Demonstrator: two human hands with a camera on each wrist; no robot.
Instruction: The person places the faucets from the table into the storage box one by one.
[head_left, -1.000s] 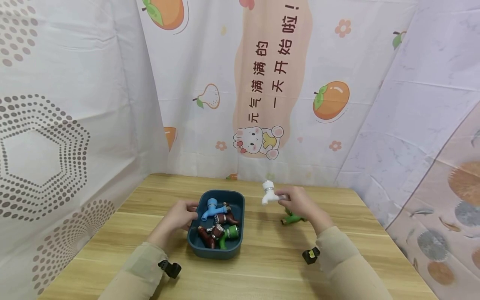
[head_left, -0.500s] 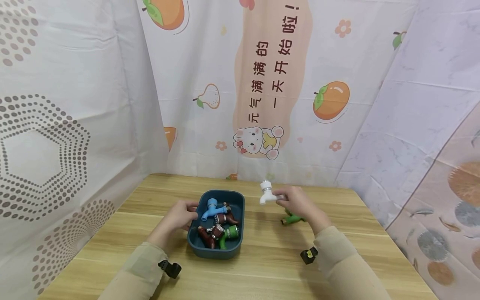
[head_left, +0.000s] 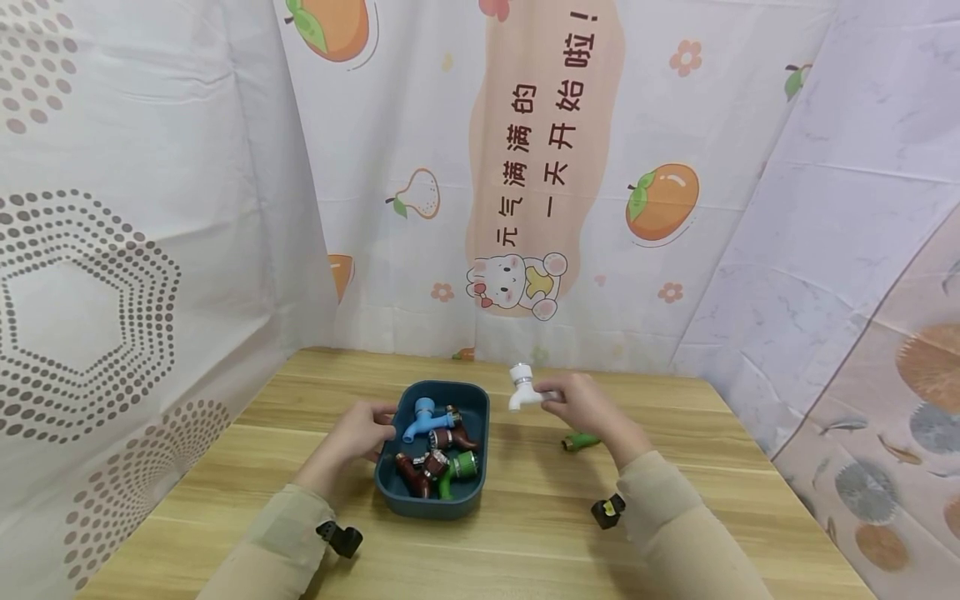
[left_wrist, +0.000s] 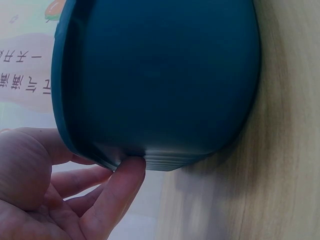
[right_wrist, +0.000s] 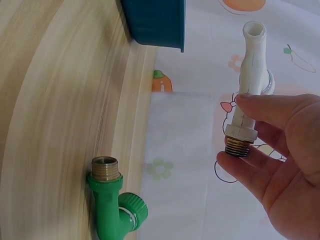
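Note:
My right hand (head_left: 581, 404) pinches a white plastic tap (head_left: 526, 394) by its threaded inlet end, above the table right of the blue bin. Its knob points up in the head view; the right wrist view shows its spout and brass thread. With thumb on the outer wall and fingertips at the rim, my left hand (head_left: 362, 429) holds the left side of the dark blue bin (head_left: 429, 507). Inside lie a light blue tap (head_left: 427, 421), two brown taps (head_left: 414, 477) and a green tap (head_left: 465, 464). Another green tap (right_wrist: 107, 205) lies on the table below my right hand, partly hidden in the head view.
The wooden table (head_left: 525, 542) ends at a printed curtain (head_left: 420, 325) behind. Patterned cloth also hangs along the left and right sides. Each wrist carries a small black camera (head_left: 607, 511).
My right hand has carried the white tap a short way left, toward the bin. My left hand and the bin have stayed in place.

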